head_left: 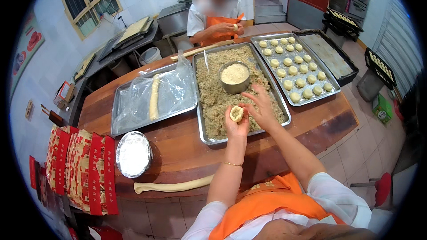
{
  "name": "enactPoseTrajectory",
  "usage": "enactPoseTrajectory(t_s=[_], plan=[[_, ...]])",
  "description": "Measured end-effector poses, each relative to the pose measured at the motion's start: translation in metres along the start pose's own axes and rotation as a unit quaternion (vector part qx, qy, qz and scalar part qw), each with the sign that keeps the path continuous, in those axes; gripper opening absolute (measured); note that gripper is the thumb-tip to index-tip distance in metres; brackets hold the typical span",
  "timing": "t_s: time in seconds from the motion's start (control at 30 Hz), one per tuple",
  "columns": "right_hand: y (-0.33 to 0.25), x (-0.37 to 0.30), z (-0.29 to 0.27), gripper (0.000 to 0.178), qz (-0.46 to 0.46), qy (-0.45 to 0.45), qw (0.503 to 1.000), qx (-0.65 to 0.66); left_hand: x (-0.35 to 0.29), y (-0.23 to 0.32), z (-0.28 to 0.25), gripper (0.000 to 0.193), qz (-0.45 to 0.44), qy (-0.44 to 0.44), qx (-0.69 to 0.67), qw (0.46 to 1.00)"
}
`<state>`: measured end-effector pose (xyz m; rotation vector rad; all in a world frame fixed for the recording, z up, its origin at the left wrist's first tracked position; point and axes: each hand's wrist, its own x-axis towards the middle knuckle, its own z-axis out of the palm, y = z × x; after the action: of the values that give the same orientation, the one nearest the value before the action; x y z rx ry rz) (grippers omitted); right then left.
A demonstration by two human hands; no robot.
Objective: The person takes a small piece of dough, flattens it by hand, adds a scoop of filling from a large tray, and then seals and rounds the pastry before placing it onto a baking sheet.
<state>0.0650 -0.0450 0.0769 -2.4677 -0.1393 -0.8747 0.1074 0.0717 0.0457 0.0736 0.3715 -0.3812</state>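
Observation:
A small cup of pale dough (236, 114) with filling showing in its top rests in my left hand (239, 127), the fingers curled around it. My right hand (262, 108) is just to the right of it, fingers spread and holding nothing. Both hands are above a large metal tray of crumbly brownish filling (218, 102). A round metal bowl of pale yellow crumbs (235, 74) sits in that filling, just beyond my hands. A long dough rope (175, 185) lies along the table's near edge, partly hidden by my left forearm.
Left is a plastic-lined tray (129, 102) with a dough strip (154, 98); nearer, a bowl of white flour (133, 153) and red packaging (84, 169). Right, a tray holds rows of dough rounds (299, 70) beside a dark-rimmed pan (327, 53). Opposite, a co-worker (218, 22) handles dough.

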Motion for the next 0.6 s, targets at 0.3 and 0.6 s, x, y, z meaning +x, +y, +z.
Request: enactPoseTrajectory(t_s=[0.3,0.6], plan=[[-0.032,-0.001,0.016,0.057,0.142,-0.195,0.865,0.441,0.021,0.007,-0.028,0.026,0.015,-0.091,0.130,0.987],[-0.037,0.007,-0.008,0.063,0.203,-0.160,0.776,0.576,-0.026,0.018,0.010,0.022,0.010,-0.250,0.266,0.931]])
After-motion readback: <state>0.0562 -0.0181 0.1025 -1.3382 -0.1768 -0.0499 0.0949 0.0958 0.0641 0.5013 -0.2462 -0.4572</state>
